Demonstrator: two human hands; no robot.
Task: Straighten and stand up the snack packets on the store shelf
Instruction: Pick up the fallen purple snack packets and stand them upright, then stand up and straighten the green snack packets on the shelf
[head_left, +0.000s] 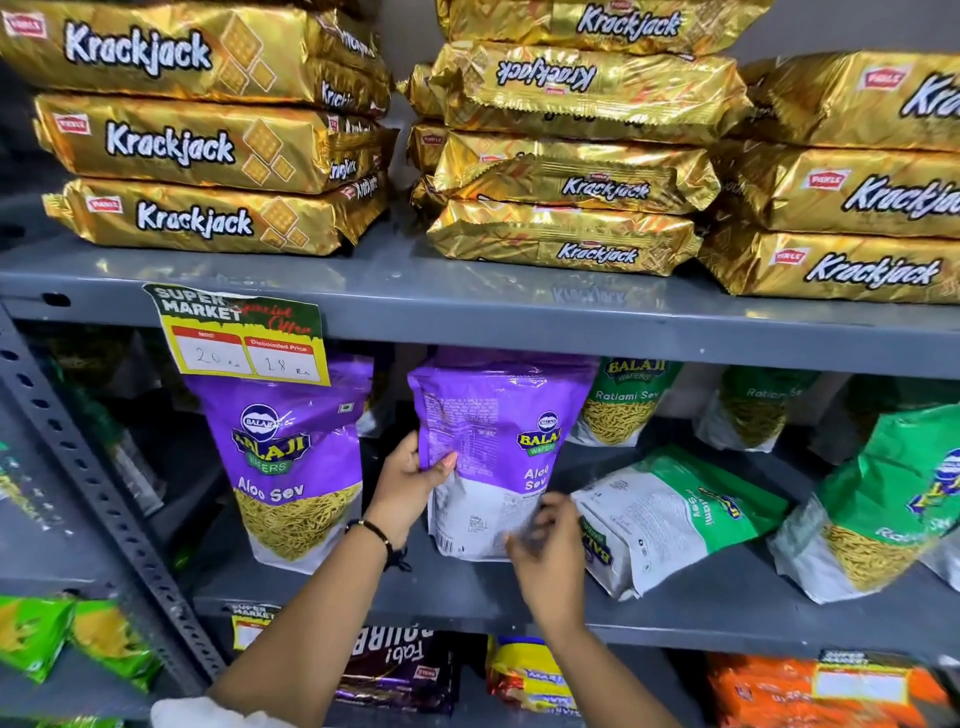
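Note:
On the middle shelf (467, 608) a purple Aloo Sev packet (498, 441) stands upright, its back side mostly toward me. My left hand (410, 480) grips its left edge, thumb on the front. My right hand (545, 551) is blurred at the packet's lower right corner, fingers spread, touching or just off it. Another purple Aloo Sev packet (291, 462) stands upright to the left. A green Ratlami Sev packet (675, 514) lies tipped on its side to the right. A second green packet (883, 504) leans at the far right.
Two more Ratlami Sev packets (623, 400) stand at the back of the shelf. Gold Krackjack packs (566, 156) are stacked on the shelf above. A price tag (244, 338) hangs from that shelf's edge. A slotted grey upright (93, 488) runs down the left. Other packets fill the lower shelf.

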